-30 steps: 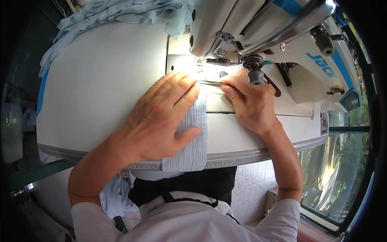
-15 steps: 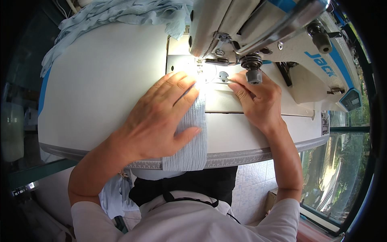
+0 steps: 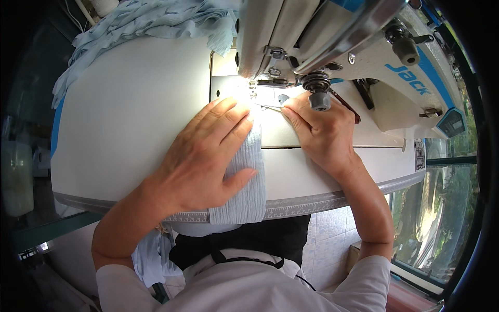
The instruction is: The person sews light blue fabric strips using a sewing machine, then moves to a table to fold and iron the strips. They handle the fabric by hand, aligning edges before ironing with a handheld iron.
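Observation:
My left hand (image 3: 208, 156) lies flat, fingers spread, on a narrow strip of light blue crinkled cloth (image 3: 248, 195). The strip runs from the table's front edge up to the presser foot (image 3: 253, 92) of a white sewing machine (image 3: 332, 36). My fingertips stop just short of the brightly lit needle area. My right hand (image 3: 322, 135) rests on the machine bed to the right of the needle. Its fingertips pinch a thin metal tool (image 3: 270, 107) that points left toward the foot. A round knob on the machine partly covers that hand's knuckles.
A heap of the same light blue cloth (image 3: 145, 21) lies at the back left of the white table (image 3: 119, 119). A ruler strip runs along the table's front edge (image 3: 322, 200). More cloth hangs in my lap (image 3: 150, 255). A window is at the right.
My right hand has crept slightly toward the presser foot with the thin tool. My left hand stays flat on the cloth strip.

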Action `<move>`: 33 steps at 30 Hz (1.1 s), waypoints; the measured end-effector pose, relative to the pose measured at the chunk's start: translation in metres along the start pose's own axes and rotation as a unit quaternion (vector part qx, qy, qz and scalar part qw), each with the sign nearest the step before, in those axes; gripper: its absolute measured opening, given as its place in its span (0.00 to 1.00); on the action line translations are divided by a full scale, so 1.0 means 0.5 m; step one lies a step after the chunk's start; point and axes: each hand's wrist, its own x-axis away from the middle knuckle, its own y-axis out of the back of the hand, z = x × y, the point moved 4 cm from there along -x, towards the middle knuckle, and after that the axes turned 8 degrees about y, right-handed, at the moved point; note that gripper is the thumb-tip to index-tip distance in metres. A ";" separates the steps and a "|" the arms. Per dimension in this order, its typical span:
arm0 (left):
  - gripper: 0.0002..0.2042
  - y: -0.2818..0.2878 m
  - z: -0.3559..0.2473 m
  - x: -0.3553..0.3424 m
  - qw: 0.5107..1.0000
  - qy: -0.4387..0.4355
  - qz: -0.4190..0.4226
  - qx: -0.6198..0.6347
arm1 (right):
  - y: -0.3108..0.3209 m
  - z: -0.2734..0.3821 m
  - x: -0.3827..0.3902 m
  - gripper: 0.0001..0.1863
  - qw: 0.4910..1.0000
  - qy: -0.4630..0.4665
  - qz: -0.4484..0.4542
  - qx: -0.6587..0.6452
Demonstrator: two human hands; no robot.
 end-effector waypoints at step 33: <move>0.34 0.001 0.003 -0.003 1.000 0.008 -0.015 0.000 | 0.000 -0.003 0.004 0.14 0.999 -0.023 0.024 0.038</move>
